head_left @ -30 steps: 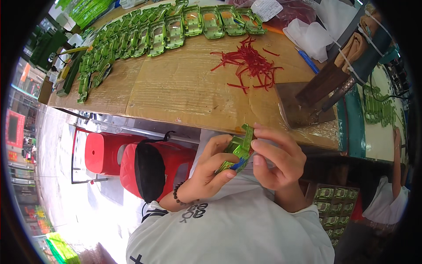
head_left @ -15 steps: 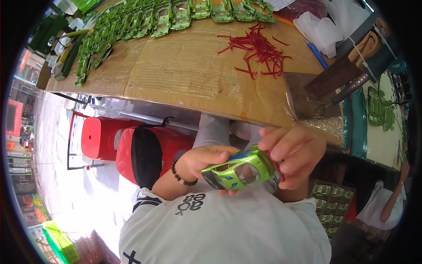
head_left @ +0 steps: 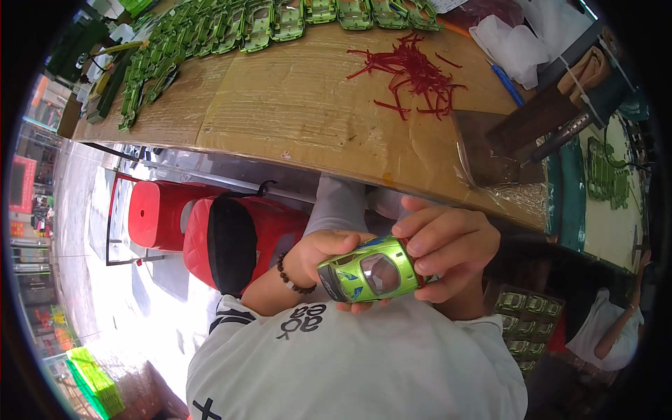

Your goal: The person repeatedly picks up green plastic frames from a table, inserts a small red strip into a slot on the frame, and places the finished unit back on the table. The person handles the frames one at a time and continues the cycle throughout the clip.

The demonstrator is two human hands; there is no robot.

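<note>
A shiny green toy car body (head_left: 352,271) with a dark front and blue markings rests in my left hand (head_left: 316,253). The thumb lies along its upper side and fingertips show beneath. At the car's right end my right hand (head_left: 455,250) is closed, its fingertips touching that end. Between those fingers a bit of a thin red plastic piece (head_left: 428,278) shows against the car's end; most of it is hidden. Beyond my hands, a pile of similar thin red plastic pieces (head_left: 420,73) lies on the brown-topped table (head_left: 280,105).
Rows of green car bodies (head_left: 255,28) line the table's far side. A blue pen-like tool (head_left: 507,85) lies near crumpled white plastic (head_left: 511,49). A dark metal machine part (head_left: 539,119) stands at right. Low right is a tray of car bodies (head_left: 525,325); red stools (head_left: 157,215) stand left.
My right hand has moved left, bringing the red piece against the car's right end. The car has turned slightly in my left hand.
</note>
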